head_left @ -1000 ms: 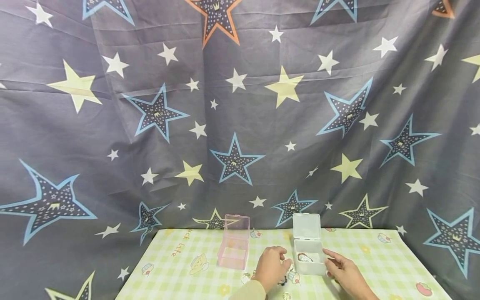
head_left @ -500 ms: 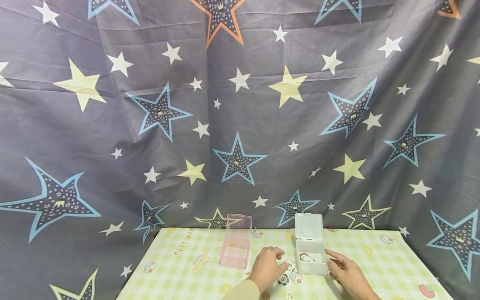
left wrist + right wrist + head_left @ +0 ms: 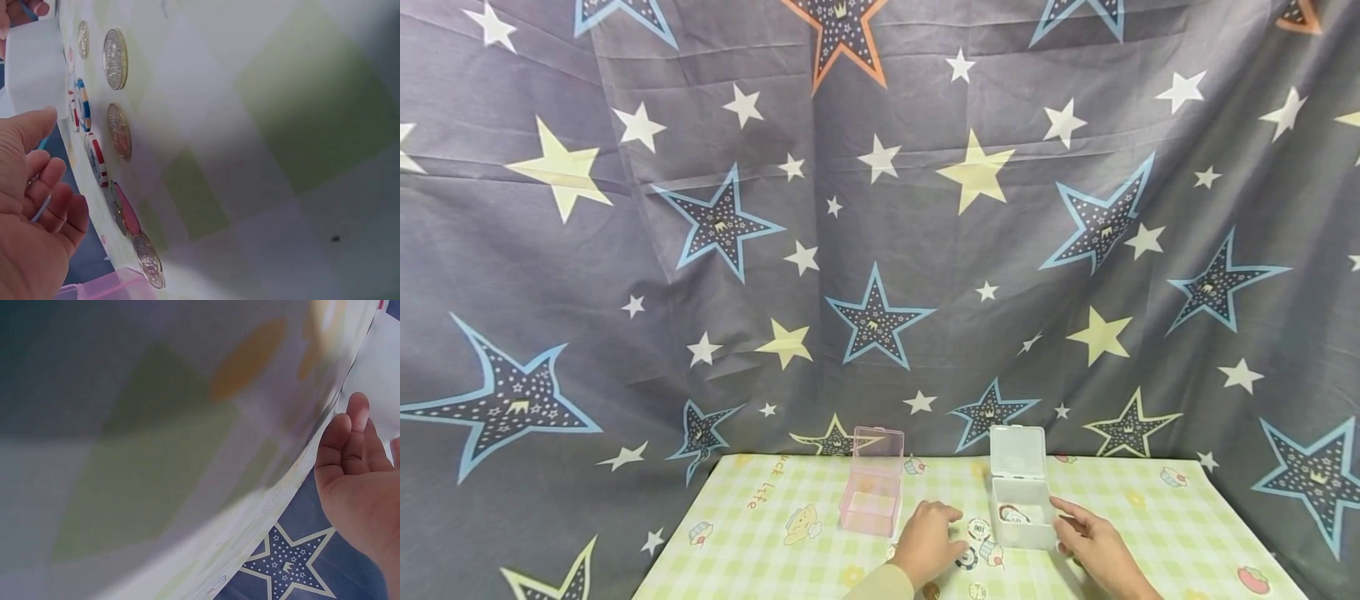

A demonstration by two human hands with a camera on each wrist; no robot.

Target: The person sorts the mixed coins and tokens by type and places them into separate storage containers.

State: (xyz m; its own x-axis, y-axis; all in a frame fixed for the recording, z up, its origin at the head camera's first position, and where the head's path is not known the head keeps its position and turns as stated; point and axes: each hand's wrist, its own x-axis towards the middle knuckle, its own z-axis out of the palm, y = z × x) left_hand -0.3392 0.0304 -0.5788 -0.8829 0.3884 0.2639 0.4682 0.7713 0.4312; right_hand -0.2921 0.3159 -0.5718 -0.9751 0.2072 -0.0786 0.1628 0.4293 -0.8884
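My left hand (image 3: 928, 537) hovers beside several poker chips, its thumb and index finger apart and the other fingers loosely curled. A white chip marked 100 (image 3: 978, 529) and a dark blue-edged chip (image 3: 966, 558) lie just right of it. My right hand (image 3: 1093, 546) rests its fingertips against the right side of a translucent white box (image 3: 1033, 536), whose lid stands up. Inside that box is a red-and-white chip (image 3: 1013, 514). The left wrist view shows coins (image 3: 115, 59) and a red-and-white chip (image 3: 96, 159) on the cloth below the left hand.
A pink clear box (image 3: 867, 525) with its lid raised stands left of the left hand. A copper coin (image 3: 932, 591) and a gold-toned coin (image 3: 977, 591) lie near the front. Behind the checked tablecloth (image 3: 1187, 533) hangs a grey star-patterned curtain (image 3: 880, 233).
My left hand has drawn back to the left, uncovering the 100 chip and the dark blue-edged chip. The right hand stays at the white box. The head view has shifted slightly.
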